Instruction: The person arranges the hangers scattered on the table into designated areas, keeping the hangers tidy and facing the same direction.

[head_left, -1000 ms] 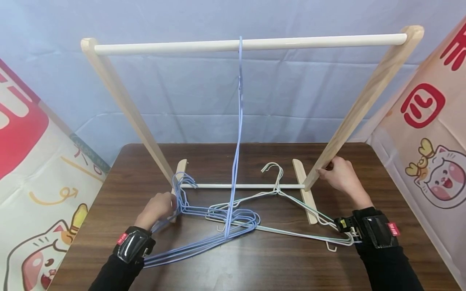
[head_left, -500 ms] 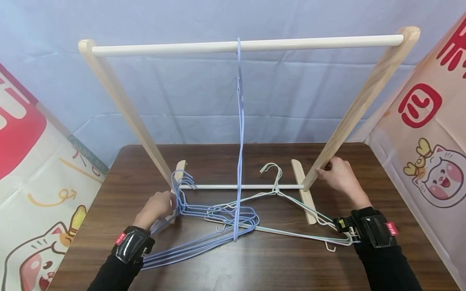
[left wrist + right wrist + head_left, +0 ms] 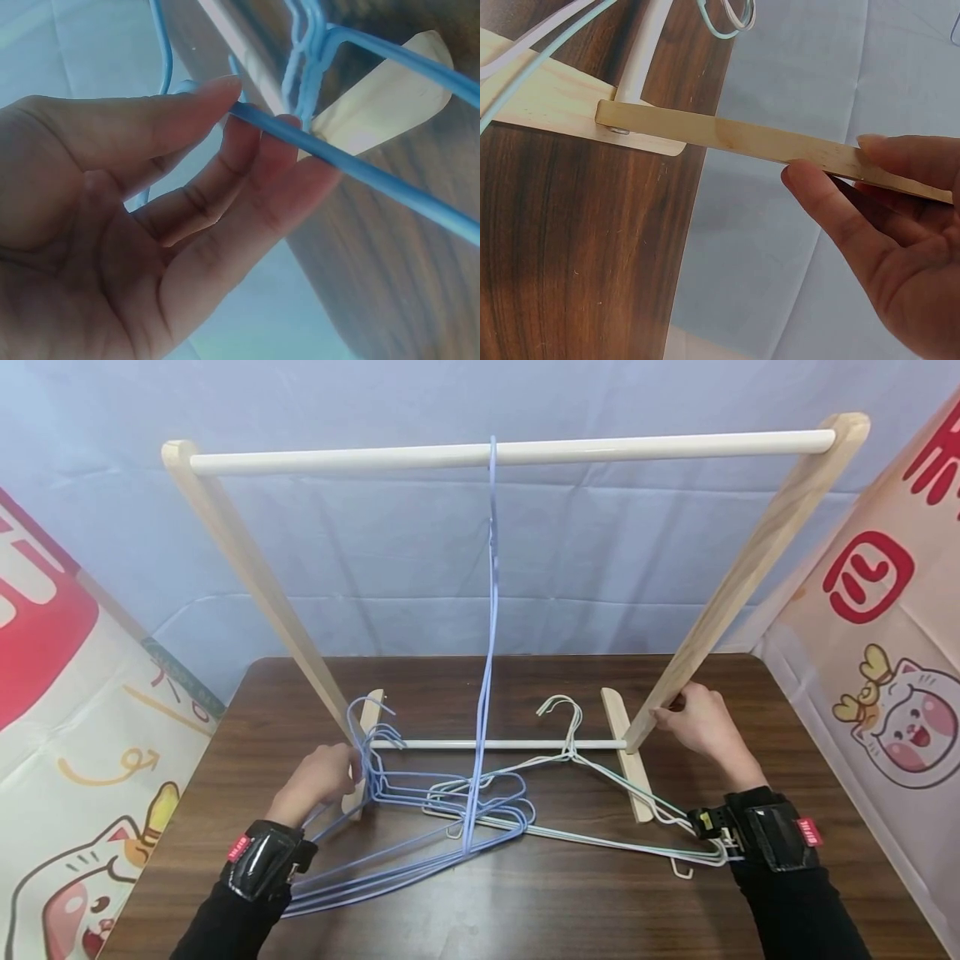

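In the head view, my left hand (image 3: 318, 781) is at the left foot of a wooden clothes rack, beside a pile of blue hangers (image 3: 369, 756) lying on the table. Its thumb and fingertips pinch the wire of one blue hanger (image 3: 375, 175) in the left wrist view. That hanger's hook stands above the other hooks. My right hand (image 3: 701, 718) grips the rack's right post (image 3: 757, 141) low down, with the thumb on one side and fingers on the other. Another blue hanger (image 3: 492, 585) hangs from the rack's white top rail (image 3: 637, 448), near its middle.
White and pale green hangers (image 3: 622, 841) lie at the right of the table (image 3: 525, 918), overlapping the blue pile. A lower white rail (image 3: 450, 745) joins the two wooden feet. Cloth backdrops surround the table's back and sides.
My left hand has shifted slightly left, and one blue hanger has risen from the pile. The hanging hanger has swung right and back left. My right hand keeps its grip on the post.
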Demonstrator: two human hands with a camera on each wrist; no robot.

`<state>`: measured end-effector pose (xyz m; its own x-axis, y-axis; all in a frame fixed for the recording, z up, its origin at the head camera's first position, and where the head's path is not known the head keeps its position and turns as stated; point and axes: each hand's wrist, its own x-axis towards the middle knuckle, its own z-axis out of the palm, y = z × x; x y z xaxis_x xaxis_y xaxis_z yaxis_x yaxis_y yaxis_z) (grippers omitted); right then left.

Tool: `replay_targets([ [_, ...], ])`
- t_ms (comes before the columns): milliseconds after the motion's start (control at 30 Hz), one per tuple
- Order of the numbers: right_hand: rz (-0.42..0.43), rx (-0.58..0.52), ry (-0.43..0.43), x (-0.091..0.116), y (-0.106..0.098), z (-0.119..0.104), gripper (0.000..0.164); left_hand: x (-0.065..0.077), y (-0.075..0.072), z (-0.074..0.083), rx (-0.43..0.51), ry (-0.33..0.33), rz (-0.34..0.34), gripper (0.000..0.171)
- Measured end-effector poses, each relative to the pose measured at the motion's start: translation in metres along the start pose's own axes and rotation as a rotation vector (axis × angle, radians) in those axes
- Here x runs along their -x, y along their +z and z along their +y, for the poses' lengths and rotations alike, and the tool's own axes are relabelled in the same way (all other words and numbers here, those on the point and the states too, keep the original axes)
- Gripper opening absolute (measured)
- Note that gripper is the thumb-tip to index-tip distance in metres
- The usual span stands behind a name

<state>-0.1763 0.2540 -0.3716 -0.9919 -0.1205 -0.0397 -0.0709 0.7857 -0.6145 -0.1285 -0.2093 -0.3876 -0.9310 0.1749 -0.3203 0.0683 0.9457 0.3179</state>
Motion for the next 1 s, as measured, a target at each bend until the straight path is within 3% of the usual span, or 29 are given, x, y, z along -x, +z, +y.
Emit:
replay_targets([
  [500, 0.004, 0.008, 0.004, -0.001, 0.001, 0.002, 0.029, 0.004, -0.009, 0.004, 0.031, -0.054, -0.035, 0.012],
  [700, -0.003, -0.004, 0.0, -0.001, 0.0, 0.001, 0.032, 0.006, -0.014, 0.007, 0.028, -0.038, -0.027, 0.014],
  [1000, 0.01, -0.027, -0.01, -0.001, 0.0, 0.004, 0.031, 0.008, -0.018, 0.009, 0.124, -0.031, -0.035, 0.015],
])
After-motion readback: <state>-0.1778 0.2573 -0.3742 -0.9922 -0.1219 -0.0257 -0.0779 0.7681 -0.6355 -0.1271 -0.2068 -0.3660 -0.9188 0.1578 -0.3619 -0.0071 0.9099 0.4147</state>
